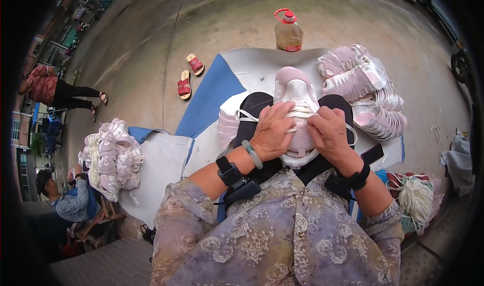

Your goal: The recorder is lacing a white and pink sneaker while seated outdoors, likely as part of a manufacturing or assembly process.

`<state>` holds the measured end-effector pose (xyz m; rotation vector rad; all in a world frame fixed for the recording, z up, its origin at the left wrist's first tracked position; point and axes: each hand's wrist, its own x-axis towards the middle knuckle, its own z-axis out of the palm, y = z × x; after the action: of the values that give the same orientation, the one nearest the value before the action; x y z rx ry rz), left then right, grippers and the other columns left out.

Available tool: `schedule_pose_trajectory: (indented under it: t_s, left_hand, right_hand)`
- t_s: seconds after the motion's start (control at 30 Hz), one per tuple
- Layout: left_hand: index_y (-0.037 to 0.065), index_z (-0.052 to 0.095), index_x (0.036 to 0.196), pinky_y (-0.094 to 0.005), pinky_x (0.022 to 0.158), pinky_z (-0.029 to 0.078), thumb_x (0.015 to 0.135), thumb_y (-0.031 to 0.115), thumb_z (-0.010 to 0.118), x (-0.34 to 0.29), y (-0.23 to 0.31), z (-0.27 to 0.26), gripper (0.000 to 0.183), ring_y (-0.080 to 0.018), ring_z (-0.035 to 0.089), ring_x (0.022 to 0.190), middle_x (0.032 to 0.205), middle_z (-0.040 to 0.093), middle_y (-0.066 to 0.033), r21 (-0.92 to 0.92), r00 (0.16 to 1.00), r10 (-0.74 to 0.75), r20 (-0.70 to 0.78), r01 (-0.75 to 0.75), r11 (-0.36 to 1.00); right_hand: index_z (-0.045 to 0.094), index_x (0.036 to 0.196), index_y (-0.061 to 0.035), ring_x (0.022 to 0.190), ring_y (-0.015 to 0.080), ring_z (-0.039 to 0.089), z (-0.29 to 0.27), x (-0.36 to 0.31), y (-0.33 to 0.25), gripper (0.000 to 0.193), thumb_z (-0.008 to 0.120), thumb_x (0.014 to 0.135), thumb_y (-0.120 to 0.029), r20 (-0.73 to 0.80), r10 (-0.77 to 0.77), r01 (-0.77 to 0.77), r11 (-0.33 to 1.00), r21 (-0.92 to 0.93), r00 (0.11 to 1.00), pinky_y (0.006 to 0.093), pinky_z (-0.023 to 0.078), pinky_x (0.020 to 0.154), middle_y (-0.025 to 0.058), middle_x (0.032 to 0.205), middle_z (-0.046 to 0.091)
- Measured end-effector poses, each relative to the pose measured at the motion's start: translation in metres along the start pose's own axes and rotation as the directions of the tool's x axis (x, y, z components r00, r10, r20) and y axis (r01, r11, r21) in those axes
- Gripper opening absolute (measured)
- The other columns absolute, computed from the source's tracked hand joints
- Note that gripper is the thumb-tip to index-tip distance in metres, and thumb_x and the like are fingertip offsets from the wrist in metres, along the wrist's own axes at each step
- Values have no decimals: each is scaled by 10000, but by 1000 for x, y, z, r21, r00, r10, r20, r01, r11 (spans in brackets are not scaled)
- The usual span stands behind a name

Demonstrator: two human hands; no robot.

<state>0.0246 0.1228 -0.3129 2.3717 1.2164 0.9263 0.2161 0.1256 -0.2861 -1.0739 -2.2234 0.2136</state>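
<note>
A pale pink and white sneaker rests between my knees, toe pointing away from me. White shoelace crosses its tongue, with one loose length looping out beside each hand. My left hand bends over the left side of the lacing, fingers closed at the lace; its fingertips are partly hidden. On the right side, my right hand is curled in a pinch at the lace near the ankle opening. The heel and pull tab show between my wrists.
Stacked pink and white shoes lie at the right, with another pile at the left by a seated person. An oil jug and red sandals stand ahead. A white lace bundle and phone are at right.
</note>
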Motion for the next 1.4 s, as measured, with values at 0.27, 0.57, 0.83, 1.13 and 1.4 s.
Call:
schedule_pose_trajectory:
  t_s: [0.27,0.57,0.83,1.13,1.4]
  left_hand:
    - [15,565,774,-423,944,327,696,151,662,-4,2,-22,184,-355,467,1095,1207,493,-187,-79,994,-91,53,95,992]
    - [51,541,682,-394,872,373,642,120,715,0,-4,-51,191,-322,524,1018,1138,551,-163,44,989,-149,9,149,988]
    - [50,515,680,-377,853,395,671,120,710,10,9,-70,208,-309,542,1003,1139,562,-161,15,990,-140,-15,140,990]
    - [56,541,797,-394,899,372,689,112,667,19,9,-36,175,-330,519,1025,1139,550,-166,-3,998,-35,59,35,999]
    - [28,552,868,-376,879,409,708,63,640,5,0,-25,186,-323,532,1012,1092,557,-163,-141,978,-202,51,207,968]
  right_hand:
    - [526,784,-22,645,150,460,-61,-61,89,37,525,809,6,-294,425,-385,904,183,856,277,388,597,55,732,490]
    - [562,831,-30,669,293,510,-52,-55,60,162,608,676,-13,-187,161,-175,983,-63,969,386,396,596,104,736,494]
    - [544,772,-71,632,221,490,-15,-14,38,87,576,692,-69,97,-191,205,967,-155,977,383,368,717,52,673,419]
    - [520,741,-72,640,259,499,-58,-102,100,126,585,642,-30,172,-3,57,949,-309,985,429,395,744,66,651,411]
    - [572,842,-55,645,227,484,-70,-119,125,102,568,742,-72,146,181,-159,975,-153,973,346,380,721,57,677,461]
